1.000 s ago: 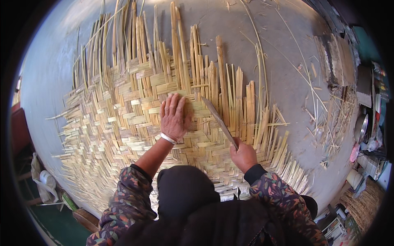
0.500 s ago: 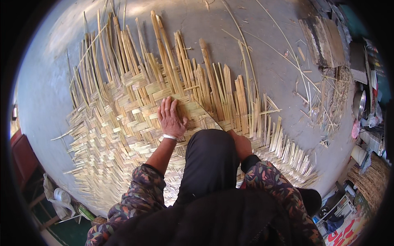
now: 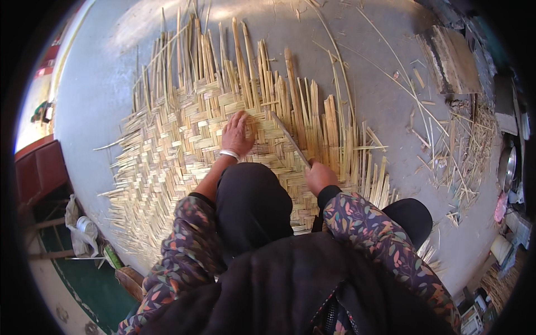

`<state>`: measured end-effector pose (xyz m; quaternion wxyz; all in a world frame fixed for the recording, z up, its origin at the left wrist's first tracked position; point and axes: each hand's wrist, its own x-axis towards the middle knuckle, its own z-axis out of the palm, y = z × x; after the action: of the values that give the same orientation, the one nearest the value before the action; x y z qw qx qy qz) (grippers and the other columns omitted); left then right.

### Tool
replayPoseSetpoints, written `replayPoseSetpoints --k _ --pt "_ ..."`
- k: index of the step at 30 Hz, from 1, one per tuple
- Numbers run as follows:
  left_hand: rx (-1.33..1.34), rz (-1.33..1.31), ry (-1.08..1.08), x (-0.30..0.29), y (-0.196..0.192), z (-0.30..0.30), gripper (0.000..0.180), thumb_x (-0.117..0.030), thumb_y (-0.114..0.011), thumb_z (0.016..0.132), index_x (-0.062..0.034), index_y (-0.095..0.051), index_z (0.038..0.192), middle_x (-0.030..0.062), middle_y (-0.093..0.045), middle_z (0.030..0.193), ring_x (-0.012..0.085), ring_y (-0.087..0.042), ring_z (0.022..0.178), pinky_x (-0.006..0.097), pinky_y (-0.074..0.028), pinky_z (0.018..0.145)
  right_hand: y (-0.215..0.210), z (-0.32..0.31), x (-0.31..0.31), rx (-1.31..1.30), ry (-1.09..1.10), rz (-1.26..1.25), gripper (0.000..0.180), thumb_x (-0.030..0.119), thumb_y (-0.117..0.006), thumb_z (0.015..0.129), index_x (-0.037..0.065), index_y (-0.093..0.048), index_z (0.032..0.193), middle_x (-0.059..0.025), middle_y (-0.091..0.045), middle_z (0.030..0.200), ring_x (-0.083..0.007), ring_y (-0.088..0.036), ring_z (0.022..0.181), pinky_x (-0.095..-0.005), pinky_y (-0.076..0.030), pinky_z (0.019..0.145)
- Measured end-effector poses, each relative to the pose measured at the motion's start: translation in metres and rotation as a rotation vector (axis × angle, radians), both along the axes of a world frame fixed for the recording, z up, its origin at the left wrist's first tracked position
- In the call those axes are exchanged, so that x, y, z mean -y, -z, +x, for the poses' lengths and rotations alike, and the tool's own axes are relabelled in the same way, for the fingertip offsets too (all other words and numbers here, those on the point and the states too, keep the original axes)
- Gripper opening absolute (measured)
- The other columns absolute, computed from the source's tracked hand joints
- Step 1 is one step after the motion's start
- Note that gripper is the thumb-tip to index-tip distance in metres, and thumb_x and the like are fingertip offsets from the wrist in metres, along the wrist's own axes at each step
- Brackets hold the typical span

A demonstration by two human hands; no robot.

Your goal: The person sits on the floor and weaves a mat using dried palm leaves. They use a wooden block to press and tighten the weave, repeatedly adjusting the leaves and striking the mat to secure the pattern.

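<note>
- A woven bamboo mat [image 3: 184, 151] lies flat on the grey floor [image 3: 100, 95], its loose strip ends fanning out along the far edge.
- One left hand [image 3: 237, 134] lies palm down on the weave, fingers spread, a pale bangle [image 3: 229, 154] at the wrist.
- One right hand [image 3: 319, 177] has its grip pressed shut around the near end of a long blade [image 3: 290, 139], which slants across the mat toward the left hand.
- The person's dark-clad knee [image 3: 251, 201] rises between the two arms and hides the mat's near middle.
- Stray splints [image 3: 458, 162] litter the floor to the right, near a flat board [image 3: 449, 58].
- A dark red bench [image 3: 42, 170] stands at the left.
</note>
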<state>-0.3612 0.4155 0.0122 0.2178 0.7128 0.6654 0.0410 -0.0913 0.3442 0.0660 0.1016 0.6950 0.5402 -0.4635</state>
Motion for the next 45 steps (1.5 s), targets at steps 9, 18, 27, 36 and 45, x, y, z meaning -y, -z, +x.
replayPoseSetpoints --k 9,18,27,36,45 --pt "0.035 -0.537 0.047 0.004 -0.142 -0.016 0.057 -0.037 -0.068 0.083 -0.0009 -0.054 0.125 0.0187 -0.062 0.119 0.0301 -0.061 0.110 0.038 -0.049 0.092 0.006 0.017 0.007 -0.166 0.044 0.060 0.023 0.017 -0.055 0.080 0.002 -0.069 0.089 -0.0221 -0.067 0.095 -0.0411 -0.064 0.092 -0.0487 -0.050 0.079" --pt "0.027 -0.542 0.574 -0.001 -0.189 0.029 0.015 -0.017 -0.061 0.086 -0.0034 -0.066 0.086 0.0061 -0.068 0.089 0.0164 -0.066 0.079 0.029 -0.053 0.073 0.007 0.021 0.012 -0.236 0.104 0.136 0.021 0.016 -0.056 0.079 0.001 -0.069 0.085 -0.0232 -0.067 0.093 -0.0409 -0.064 0.091 -0.0482 -0.051 0.077" --pt "-0.115 -0.493 -0.329 -0.046 0.028 -0.019 0.037 -0.040 -0.076 0.077 -0.0042 -0.069 0.078 0.0059 -0.062 0.066 0.0146 -0.058 0.052 0.031 -0.049 0.050 -0.008 0.040 0.031 -0.199 0.088 -0.028 0.025 0.022 -0.056 0.084 0.004 -0.064 0.100 -0.0190 -0.067 0.097 -0.0370 -0.063 0.095 -0.0474 -0.049 0.081" --pt "0.054 -0.436 -0.228 -0.042 0.044 -0.027 0.036 -0.043 -0.074 0.073 -0.0072 -0.073 0.079 0.0069 -0.062 0.063 0.0169 -0.057 0.052 0.034 -0.049 0.053 -0.025 -0.005 0.024 -0.254 0.021 -0.057 0.027 0.025 -0.055 0.085 0.003 -0.064 0.098 -0.0208 -0.066 0.095 -0.0383 -0.063 0.093 -0.0474 -0.049 0.080" --pt "0.000 -0.411 -0.212 -0.041 0.029 -0.016 0.039 -0.044 -0.068 0.074 -0.0053 -0.070 0.073 0.0154 -0.065 0.069 0.0287 -0.062 0.063 0.041 -0.048 0.065 -0.023 -0.032 0.003 -0.226 0.000 -0.198 0.026 0.015 -0.056 0.081 -0.003 -0.066 0.096 -0.0270 -0.065 0.096 -0.0393 -0.065 0.091 -0.0468 -0.051 0.077"
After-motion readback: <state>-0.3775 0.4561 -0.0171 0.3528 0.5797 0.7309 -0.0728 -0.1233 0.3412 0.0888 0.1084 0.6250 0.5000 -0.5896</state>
